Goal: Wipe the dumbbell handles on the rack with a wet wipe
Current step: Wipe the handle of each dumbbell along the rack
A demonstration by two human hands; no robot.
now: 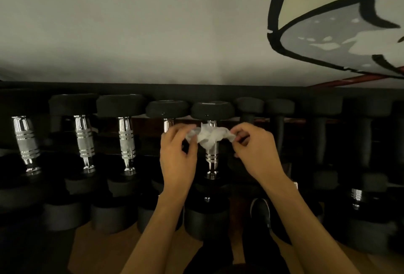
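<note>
A crumpled white wet wipe (208, 136) is stretched across the upper part of a chrome dumbbell handle (211, 156) at the middle of the rack. My left hand (178, 155) pinches the wipe's left end and my right hand (254, 150) pinches its right end. Just left of that, another chrome handle (168, 124) shows only its top above my left hand. Three more chrome knurled handles (84, 142) stand further left along the same row.
Black dumbbell heads (167, 108) line the rack's back rail (196, 90) under a pale wall. All-black dumbbells (278, 120) fill the right side. A lower row of dumbbells (205, 219) sits near a wooden floor. My shoe (260, 210) shows below.
</note>
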